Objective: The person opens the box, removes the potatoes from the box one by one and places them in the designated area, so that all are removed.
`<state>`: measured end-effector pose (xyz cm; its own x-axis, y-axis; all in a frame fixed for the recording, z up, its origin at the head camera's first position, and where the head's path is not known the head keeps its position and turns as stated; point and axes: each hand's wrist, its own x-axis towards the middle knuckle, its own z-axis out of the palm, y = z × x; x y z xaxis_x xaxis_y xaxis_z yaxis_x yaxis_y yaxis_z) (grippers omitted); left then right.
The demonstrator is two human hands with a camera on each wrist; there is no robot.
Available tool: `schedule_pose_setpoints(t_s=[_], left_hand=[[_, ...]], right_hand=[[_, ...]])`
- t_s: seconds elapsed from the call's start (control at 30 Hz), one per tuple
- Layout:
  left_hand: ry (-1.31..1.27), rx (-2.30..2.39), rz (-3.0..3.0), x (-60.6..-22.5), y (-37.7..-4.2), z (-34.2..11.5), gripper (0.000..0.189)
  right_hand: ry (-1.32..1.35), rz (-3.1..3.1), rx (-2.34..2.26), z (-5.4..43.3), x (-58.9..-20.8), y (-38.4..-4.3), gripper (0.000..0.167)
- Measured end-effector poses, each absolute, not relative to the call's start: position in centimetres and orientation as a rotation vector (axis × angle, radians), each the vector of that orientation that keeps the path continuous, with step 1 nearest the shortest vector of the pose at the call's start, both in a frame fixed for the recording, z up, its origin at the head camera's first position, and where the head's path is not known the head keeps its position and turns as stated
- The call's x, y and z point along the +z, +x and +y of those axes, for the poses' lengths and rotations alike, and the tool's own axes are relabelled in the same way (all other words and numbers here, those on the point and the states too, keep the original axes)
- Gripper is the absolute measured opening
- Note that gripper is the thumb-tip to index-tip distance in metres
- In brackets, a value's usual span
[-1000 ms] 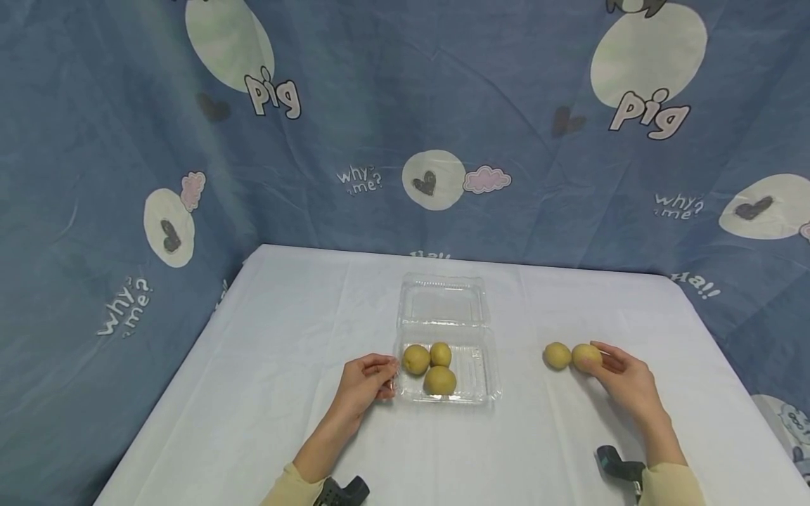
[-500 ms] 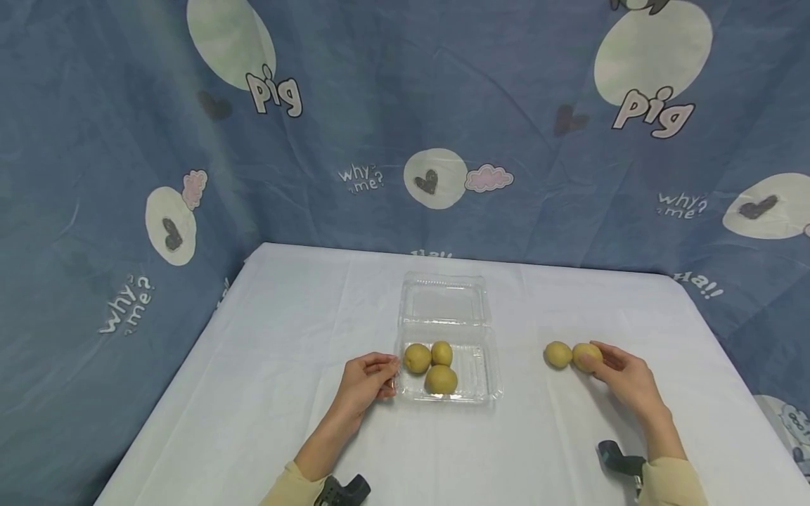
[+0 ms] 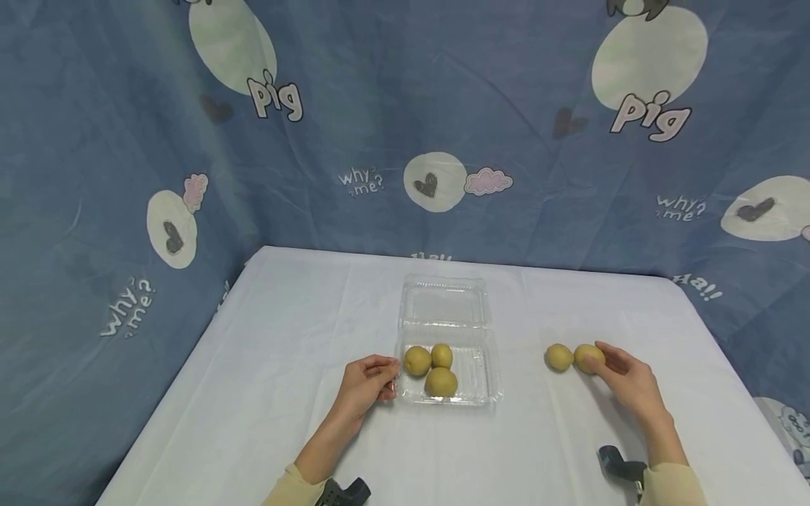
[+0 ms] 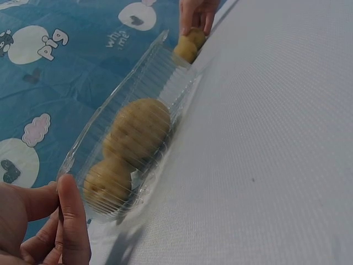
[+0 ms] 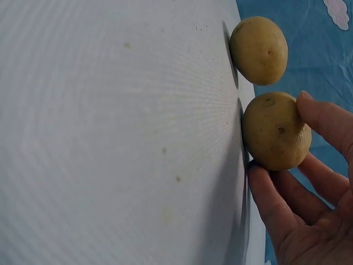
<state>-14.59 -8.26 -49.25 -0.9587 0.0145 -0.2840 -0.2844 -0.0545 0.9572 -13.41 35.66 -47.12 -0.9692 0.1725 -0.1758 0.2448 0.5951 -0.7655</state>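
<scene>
A clear plastic clamshell box (image 3: 476, 372) lies on the white table with its lid (image 3: 443, 302) laid back. Inside its left half are a left potato (image 3: 417, 360), a small potato (image 3: 441, 355) and a front potato (image 3: 441, 383). My left hand (image 3: 365, 383) pinches the box's left rim between thumb and fingers; the left wrist view shows the thumb and fingertips at that edge. Off to the right, my right hand (image 3: 626, 379) holds a potato (image 5: 277, 131), thumb on one side and fingers round the other. Just left of it sits another potato (image 3: 560, 358) on the cloth.
A white cloth (image 3: 304, 309) covers the table. Behind it and at the sides hangs a blue printed curtain (image 3: 354, 232). A dark wrist-worn device (image 3: 344, 492) sits at the left sleeve, and another dark device (image 3: 616, 464) at the right sleeve.
</scene>
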Motion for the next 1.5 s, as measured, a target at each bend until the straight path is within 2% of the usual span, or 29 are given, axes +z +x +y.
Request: schedule_pose_setpoints(t_s=[0.5, 0.87, 1.17, 1.33, 1.5], left_hand=[[-0.275, 2.135, 1.996, -49.2, -14.5, -8.3, 0.024], [-0.264, 2.156, 1.972, -49.2, -14.4, -8.4, 0.022], [-0.307, 2.143, 1.975, -49.4, -14.7, -8.3, 0.025], [-0.307, 2.15, 1.967, -49.4, -14.7, -8.3, 0.026], [-0.305, 2.152, 1.969, -49.5, -14.8, -8.4, 0.025]], right_hand=[[0.416, 2.735, -1.266, 36.0, -47.1, -12.5, 0.086], [0.382, 2.828, -1.23, 36.0, -47.0, -11.2, 0.074], [0.479, 2.75, -1.379, 35.1, -46.4, -10.3, 0.066], [0.365, 2.692, -1.49, 34.0, -46.2, -10.0, 0.059], [0.308, 2.642, -1.568, 33.1, -46.2, -10.0, 0.06]])
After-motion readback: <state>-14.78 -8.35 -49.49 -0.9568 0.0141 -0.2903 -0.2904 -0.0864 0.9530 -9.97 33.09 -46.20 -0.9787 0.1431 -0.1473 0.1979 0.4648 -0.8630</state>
